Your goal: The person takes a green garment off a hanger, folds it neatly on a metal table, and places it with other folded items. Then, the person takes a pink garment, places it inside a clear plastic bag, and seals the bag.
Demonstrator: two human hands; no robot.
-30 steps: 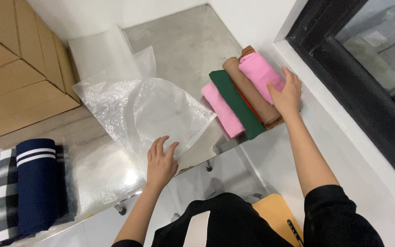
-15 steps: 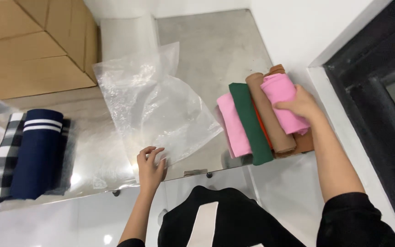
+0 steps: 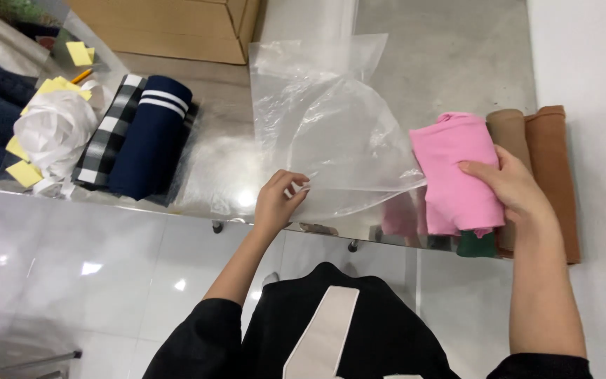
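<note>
My left hand point(image 3: 278, 200) pinches the near edge of a clear plastic bag point(image 3: 331, 130) that lies open on the shiny steel table point(image 3: 219, 168). My right hand point(image 3: 510, 186) grips a stack of folded cloths at the table's right end: a pink cloth point(image 3: 454, 172) on top and a dark green one point(image 3: 476, 243) peeking out beneath. The pink cloth's left edge sits at the bag's mouth. Two folded brown cloths point(image 3: 538, 151) lie just to the right of the stack.
A folded navy garment with white stripes point(image 3: 152, 137) lies on a black-and-white checked cloth point(image 3: 106, 140) at the left. Crumpled white plastic point(image 3: 54, 130) and yellow notes point(image 3: 78, 52) sit further left. Cardboard boxes point(image 3: 177, 24) stand behind.
My right hand has drawn the pink and green cloths leftward toward the bag's mouth. My left hand has taken hold of the bag's near edge. The camera view has shifted.
</note>
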